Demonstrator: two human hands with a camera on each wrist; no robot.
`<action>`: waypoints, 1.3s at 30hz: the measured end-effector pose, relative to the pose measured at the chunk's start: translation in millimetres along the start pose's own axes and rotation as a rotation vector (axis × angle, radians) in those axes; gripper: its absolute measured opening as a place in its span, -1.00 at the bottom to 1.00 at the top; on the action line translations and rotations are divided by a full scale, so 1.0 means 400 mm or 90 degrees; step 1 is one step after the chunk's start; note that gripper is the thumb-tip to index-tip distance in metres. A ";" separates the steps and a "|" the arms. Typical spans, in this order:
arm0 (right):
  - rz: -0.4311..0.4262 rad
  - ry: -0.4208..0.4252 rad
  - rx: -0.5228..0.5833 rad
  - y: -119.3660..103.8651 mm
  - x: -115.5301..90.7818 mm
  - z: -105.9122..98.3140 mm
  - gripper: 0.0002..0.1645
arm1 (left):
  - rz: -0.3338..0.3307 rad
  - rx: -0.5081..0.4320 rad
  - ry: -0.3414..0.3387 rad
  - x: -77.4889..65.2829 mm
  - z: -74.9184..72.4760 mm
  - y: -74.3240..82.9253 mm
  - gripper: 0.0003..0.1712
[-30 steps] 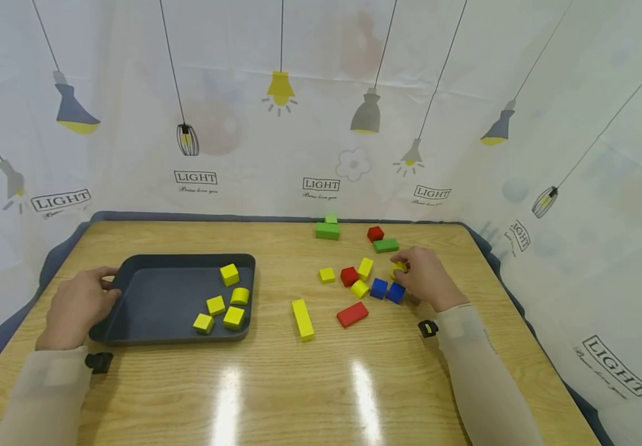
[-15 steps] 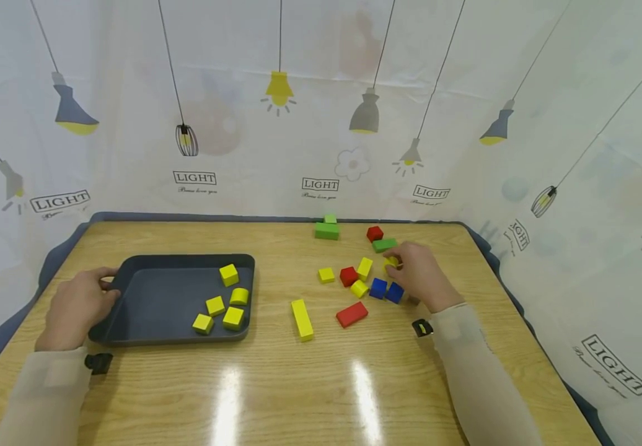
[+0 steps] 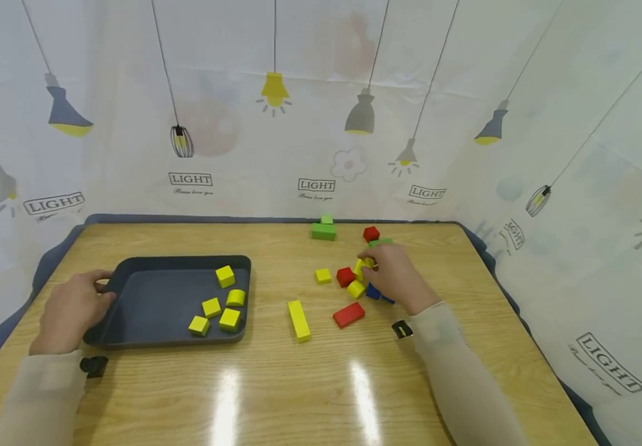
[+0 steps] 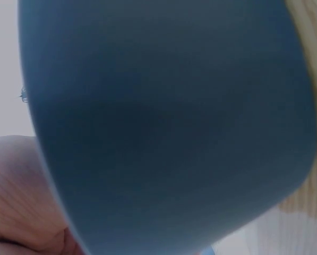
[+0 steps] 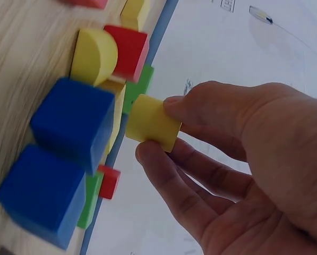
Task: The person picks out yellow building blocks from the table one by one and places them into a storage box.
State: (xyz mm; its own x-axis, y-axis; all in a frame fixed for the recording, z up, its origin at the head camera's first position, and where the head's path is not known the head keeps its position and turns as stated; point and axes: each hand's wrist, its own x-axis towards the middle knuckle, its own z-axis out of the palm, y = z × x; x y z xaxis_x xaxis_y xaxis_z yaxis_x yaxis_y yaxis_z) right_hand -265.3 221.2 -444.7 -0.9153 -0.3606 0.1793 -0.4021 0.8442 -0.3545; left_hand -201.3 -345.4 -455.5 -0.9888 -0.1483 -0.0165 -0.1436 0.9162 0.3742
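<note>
My left hand (image 3: 70, 310) holds the left rim of a dark grey tray (image 3: 153, 297); in the left wrist view the tray's wall (image 4: 169, 117) covers most of the picture. Several yellow blocks (image 3: 230, 319) lie in the tray's right half. Between thumb and fingertips, my right hand (image 3: 401, 279) pinches a yellow block (image 5: 150, 121) with a seemingly curved face. It is held over the loose blocks. Two blue blocks (image 5: 73, 122) stand beside that hand, partly hidden in the head view. Close by are a red block (image 5: 129, 50) and a yellow half-round block (image 5: 94, 56).
On the wooden table (image 3: 265, 384) lie a long yellow block (image 3: 299, 321), a flat red block (image 3: 349, 315) and a small yellow block (image 3: 323, 276). Farther back are green blocks (image 3: 323, 231) and a red block (image 3: 371, 234). A lamp-printed cloth (image 3: 243, 155) surrounds the table.
The right hand has moved left with the pinched yellow block, passing over the blue blocks. The left hand stays at the tray. The head view has shifted slightly.
</note>
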 end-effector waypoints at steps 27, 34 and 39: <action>-0.135 -0.046 0.006 -0.259 0.073 0.092 -0.70 | -0.019 -0.013 -0.009 -0.007 -0.005 0.006 -0.43; -0.163 -0.059 0.035 -0.330 0.090 0.114 -0.68 | -0.010 -0.010 0.001 -0.004 -0.002 0.004 -0.44; -0.201 -0.050 0.037 -0.378 0.113 0.131 -0.68 | -0.002 -0.005 0.007 -0.001 0.000 0.001 -0.44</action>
State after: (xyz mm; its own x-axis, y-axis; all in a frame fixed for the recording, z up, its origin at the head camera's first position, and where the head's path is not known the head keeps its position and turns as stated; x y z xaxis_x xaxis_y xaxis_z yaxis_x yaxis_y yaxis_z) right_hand -247.1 56.7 -431.1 -0.7434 -0.6320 0.2187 -0.6648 0.6624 -0.3453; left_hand -200.9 -344.9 -455.5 -0.9880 -0.1544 -0.0080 -0.1457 0.9129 0.3812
